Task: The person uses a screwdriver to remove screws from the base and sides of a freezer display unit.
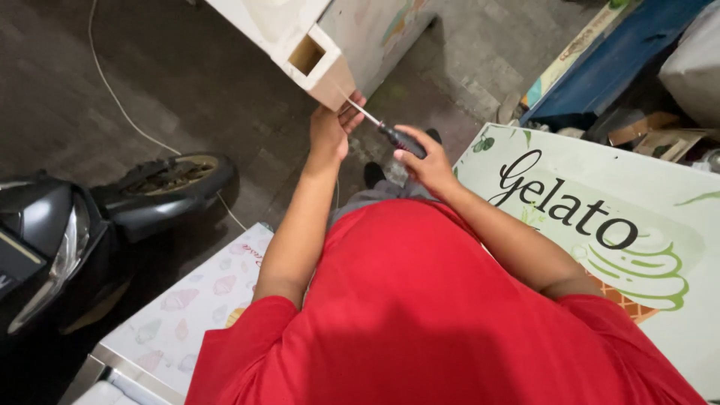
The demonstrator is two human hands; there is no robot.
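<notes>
My right hand [429, 159] grips the dark handle of a screwdriver [390, 133], whose thin metal shaft points up and left at the lower corner of a pale wooden box frame [324, 61]. My left hand [332, 129] is pressed against the underside of that corner, fingers around the spot where the tip meets the wood. The frame has a square hollow end and slants up to the left. My red shirt [420, 315] fills the lower middle of the view.
A black scooter [67, 247] with its front wheel [176, 174] stands at the left on the dark tiled floor. A white cable [120, 101] trails across the floor. A printed signboard [600, 217] lies at right, a patterned panel [187, 307] lower left, clutter and a blue board [615, 60] top right.
</notes>
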